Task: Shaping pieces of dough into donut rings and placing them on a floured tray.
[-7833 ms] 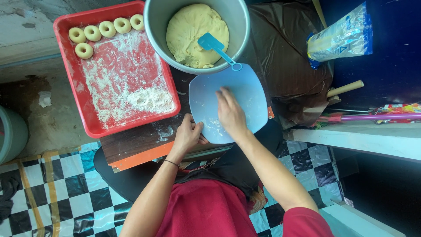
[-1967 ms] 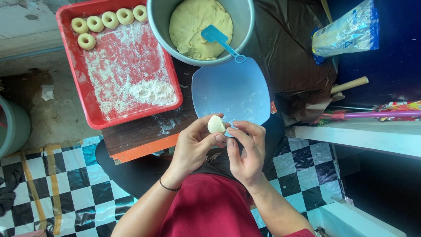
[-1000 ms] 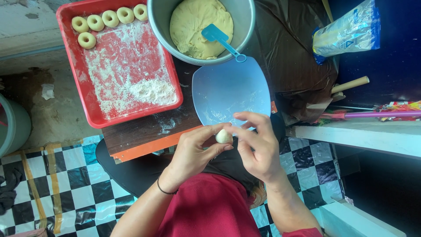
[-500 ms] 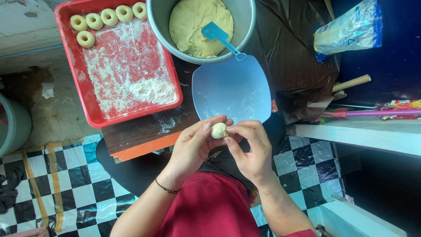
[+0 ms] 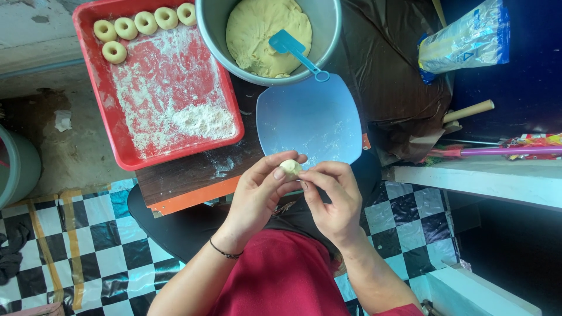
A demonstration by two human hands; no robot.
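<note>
A small pale dough piece [image 5: 290, 168] is pinched between the fingertips of my left hand [image 5: 257, 193] and my right hand [image 5: 332, 198], just below the near edge of a light blue plastic plate [image 5: 310, 117]. Beyond the plate a grey metal bowl [image 5: 328, 35] holds a big mound of yellow dough [image 5: 263, 29] with a blue spatula [image 5: 295, 50] resting in it. To the left, a red tray [image 5: 126, 149] dusted with flour [image 5: 199, 120] carries several ring-shaped dough pieces [image 5: 146, 23] along its far edge.
The tray and plate sit on a low dark board with an orange edge [image 5: 193, 196] over a black-and-white checkered floor [image 5: 88, 251]. A clear plastic bag [image 5: 468, 38], a wooden stick [image 5: 468, 111] and a white ledge [image 5: 480, 175] lie to the right. A grey bucket [image 5: 14, 169] stands at far left.
Earlier my right hand pressed on the blue plate. Since then both hands have lifted a dough piece and keep turning and pinching it between the fingers near my lap.
</note>
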